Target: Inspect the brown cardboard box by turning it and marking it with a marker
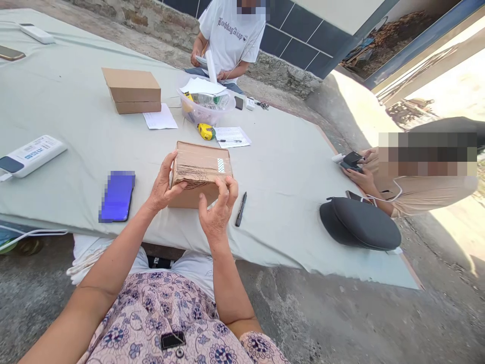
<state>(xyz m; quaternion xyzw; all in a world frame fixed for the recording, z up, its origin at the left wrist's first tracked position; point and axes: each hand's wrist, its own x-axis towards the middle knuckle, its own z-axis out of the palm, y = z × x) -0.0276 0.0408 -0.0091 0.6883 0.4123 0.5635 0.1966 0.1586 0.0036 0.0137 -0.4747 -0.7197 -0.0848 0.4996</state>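
Note:
A brown cardboard box point(200, 164) with creased, worn edges and a small patterned sticker stands on the cloth-covered table in front of me. My left hand point(164, 184) grips its left front corner, thumb along the front edge and fingers up the side. At the front right, my right hand point(219, 210) touches the box's upper front edge with its fingertips, the thumb against the front face. Right of the box lies a black pen point(241, 209); a phone with a blue screen point(117, 197) lies to the left.
The table point(280, 167) also bears another cardboard box point(132, 90), a plastic basket point(206, 111), a yellow tape measure point(206, 131), papers point(233, 136), a white device point(34, 155) and a black case point(359, 223). One person sits across, another at the right.

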